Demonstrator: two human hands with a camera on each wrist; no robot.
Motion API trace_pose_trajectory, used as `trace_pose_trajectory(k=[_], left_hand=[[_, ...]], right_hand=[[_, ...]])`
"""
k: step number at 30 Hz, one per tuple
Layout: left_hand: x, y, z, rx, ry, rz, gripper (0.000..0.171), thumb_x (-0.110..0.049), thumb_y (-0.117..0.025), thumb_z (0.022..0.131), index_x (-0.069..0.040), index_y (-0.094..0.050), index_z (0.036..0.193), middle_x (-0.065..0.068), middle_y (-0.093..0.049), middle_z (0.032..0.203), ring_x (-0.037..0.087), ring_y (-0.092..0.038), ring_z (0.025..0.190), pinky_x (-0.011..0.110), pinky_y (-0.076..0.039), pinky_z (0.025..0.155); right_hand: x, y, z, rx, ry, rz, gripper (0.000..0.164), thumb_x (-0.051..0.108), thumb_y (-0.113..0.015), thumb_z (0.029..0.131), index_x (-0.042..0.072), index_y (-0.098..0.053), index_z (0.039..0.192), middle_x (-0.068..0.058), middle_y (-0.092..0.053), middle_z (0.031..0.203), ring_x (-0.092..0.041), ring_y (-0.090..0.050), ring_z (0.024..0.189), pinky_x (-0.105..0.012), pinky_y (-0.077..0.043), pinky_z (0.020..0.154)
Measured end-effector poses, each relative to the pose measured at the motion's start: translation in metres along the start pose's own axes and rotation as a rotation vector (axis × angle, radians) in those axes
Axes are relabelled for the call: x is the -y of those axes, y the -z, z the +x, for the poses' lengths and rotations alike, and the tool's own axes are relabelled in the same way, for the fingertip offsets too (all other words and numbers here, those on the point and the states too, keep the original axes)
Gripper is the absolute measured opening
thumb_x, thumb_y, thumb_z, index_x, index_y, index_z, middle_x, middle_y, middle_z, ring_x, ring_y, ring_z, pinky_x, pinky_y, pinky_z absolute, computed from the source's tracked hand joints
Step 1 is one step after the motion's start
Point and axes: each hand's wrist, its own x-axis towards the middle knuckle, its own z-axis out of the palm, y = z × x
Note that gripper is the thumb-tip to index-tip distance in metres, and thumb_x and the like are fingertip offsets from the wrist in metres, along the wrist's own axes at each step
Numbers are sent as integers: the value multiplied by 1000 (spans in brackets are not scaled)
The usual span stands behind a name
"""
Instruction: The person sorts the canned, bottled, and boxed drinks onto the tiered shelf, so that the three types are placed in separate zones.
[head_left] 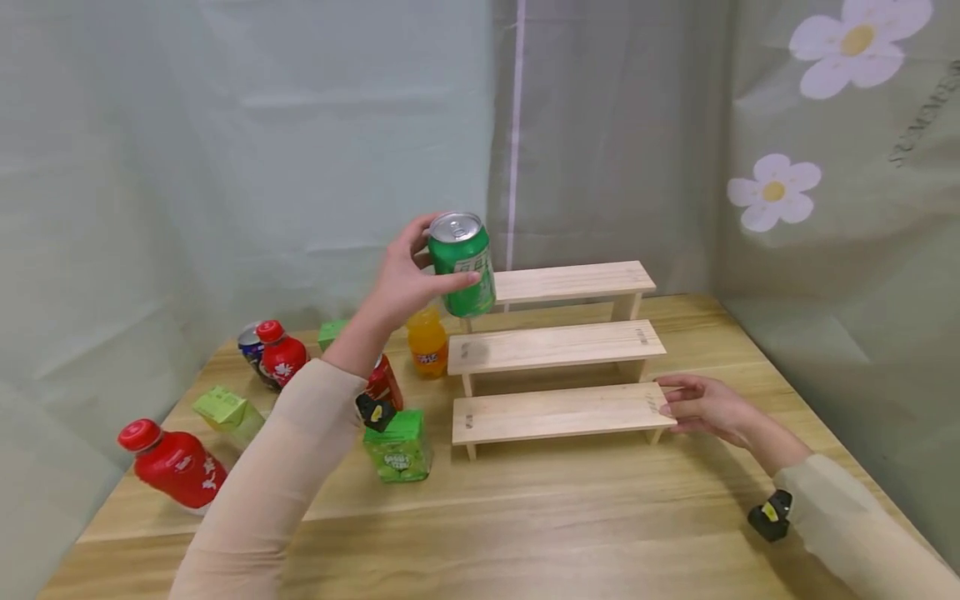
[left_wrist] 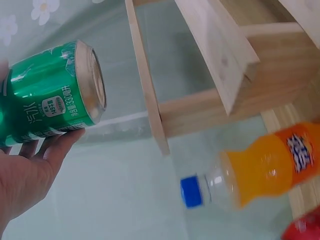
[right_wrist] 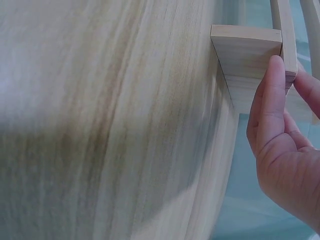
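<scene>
A green soda can (head_left: pixel 461 265) is held upright in the air by my left hand (head_left: pixel 408 279), thumb on the near side and fingers around the back. In the head view it hangs in front of the left end of the top step of a three-step wooden rack (head_left: pixel 555 353). The left wrist view shows the can (left_wrist: pixel 50 92) gripped from its side, apart from the wood. My right hand (head_left: pixel 708 408) pinches the right end of the lowest step, thumb on top and fingers beneath. The right wrist view has that hand (right_wrist: pixel 285 155) at the board's end (right_wrist: pixel 287 45).
Left of the rack stand an orange soda bottle (head_left: pixel 427 343), a red can (head_left: pixel 384 383) and a green drink carton (head_left: pixel 400 450). Farther left are red bottles (head_left: pixel 180 467), a light-green carton (head_left: pixel 228 415) and a dark blue can (head_left: pixel 251 342). Curtains hang behind the wooden table (head_left: pixel 525 533).
</scene>
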Motion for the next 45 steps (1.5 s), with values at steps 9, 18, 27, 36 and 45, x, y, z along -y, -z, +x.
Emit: trace_pose_trajectory(k=[9,18,27,36,45], left_hand=[[2,-25,21,14,15,-37,75,-17,-82,74,-20,-42,138,5,-51,133,28,-55,116,48,-47,97],[-1,-58,40,33,23,-56,78,-17,-83,73,-20,-41,138,6,-51,133,26,-55,116,45,-48,96],[-2,-88,53,16,-1,-103,76,-16,-83,73,-17,-42,136,7,-52,130,24,-56,114,42,-48,97],[-9,-118,67,-7,-27,-75,78,-18,-85,70,-15,-43,135,6,-53,130,23,-55,114,39,-49,95],[-13,-141,76,-19,-5,-62,78,-22,-86,70,-18,-43,136,3,-52,130,20,-53,116,36,-47,97]], right_hand=[[0,-3,-1,5,-10,14,69,9,-61,91,-11,-22,143,-21,-45,123,-13,-59,91,-32,-56,82],[-4,-1,-7,25,-11,47,68,7,-59,92,-14,-19,143,-22,-47,126,-11,-59,92,-32,-56,80],[-7,-6,-2,26,-29,103,69,6,-61,91,-12,-21,144,-15,-50,121,-12,-61,92,-31,-56,81],[-4,-6,-7,30,-28,143,70,5,-60,91,-12,-18,144,-5,-53,110,-11,-61,90,-30,-57,79],[-3,-6,-11,43,-28,150,70,5,-61,91,-11,-18,144,-5,-53,109,-12,-62,90,-30,-57,79]])
